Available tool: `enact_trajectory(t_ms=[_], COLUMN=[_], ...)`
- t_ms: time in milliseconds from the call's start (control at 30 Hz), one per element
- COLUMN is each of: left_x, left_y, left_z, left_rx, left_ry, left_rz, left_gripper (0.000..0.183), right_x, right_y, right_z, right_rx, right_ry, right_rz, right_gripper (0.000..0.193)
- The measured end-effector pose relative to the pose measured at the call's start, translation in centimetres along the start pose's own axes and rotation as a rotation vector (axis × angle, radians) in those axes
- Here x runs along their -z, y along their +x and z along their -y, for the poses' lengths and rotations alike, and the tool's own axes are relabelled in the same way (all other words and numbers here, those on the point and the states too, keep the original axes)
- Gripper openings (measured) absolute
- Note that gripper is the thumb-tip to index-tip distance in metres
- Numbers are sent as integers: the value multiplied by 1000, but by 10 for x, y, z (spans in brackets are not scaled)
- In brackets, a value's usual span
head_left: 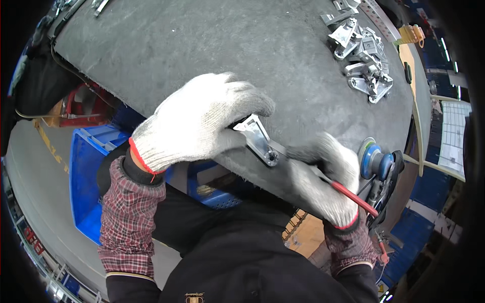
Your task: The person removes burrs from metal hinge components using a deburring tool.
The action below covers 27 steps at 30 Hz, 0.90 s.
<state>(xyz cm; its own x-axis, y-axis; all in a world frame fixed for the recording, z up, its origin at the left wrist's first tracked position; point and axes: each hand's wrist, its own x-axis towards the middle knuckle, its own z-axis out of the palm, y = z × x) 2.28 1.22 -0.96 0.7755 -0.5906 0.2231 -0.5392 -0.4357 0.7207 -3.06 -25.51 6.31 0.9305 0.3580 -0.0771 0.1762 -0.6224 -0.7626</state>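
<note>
Left hand [202, 118] pinched a metal bracket [260, 141]; right hand [331, 174] curled round a red-handled tool [353, 198] — blue sander [373, 160] just beside.

The left glove [194, 118] is matt, knitted white cloth; the right glove [318, 194], blurred, looks like the same knit. The metal bracket [258, 135] has smooth, glossy silver faces, and the piled brackets [370, 56] share that bright metallic sheen. The red handle [354, 198] looks like smooth plastic. The tabletop [202, 40] is matt dark grey, slightly rough and scuffed. The plaid sleeves [132, 212] are crinkled woven cloth. The blue bin [85, 177] is smooth, faintly shiny plastic, and the sander [372, 160] has a glossy blue body.
</note>
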Motion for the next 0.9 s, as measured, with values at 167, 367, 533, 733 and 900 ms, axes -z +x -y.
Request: enact_trajectory(t_ms=[167, 367, 533, 733, 900], left_x=[-10, -16, -20, -19, -20], left_y=[4, 4, 3, 4, 3], left_z=[-19, -23, -22, -22, -22], left_rx=[-37, 33, 25, 27, 7], left_ry=[284, 344, 331, 353, 345], left_rz=[45, 53, 33, 48, 9], left_gripper=[53, 40, 38, 39, 39], right_x=[1, -3, 3, 3, 0], right_y=[-18, -10, -1, -3, -5], right_z=[-1, -2, 6, 6, 3], right_rx=[-87, -89, -107, -105, -71], right_ry=[-11, 25, -59, -46, 24], right_rz=[11, 57, 142, 125, 102], right_gripper=[19, 20, 21, 20, 20])
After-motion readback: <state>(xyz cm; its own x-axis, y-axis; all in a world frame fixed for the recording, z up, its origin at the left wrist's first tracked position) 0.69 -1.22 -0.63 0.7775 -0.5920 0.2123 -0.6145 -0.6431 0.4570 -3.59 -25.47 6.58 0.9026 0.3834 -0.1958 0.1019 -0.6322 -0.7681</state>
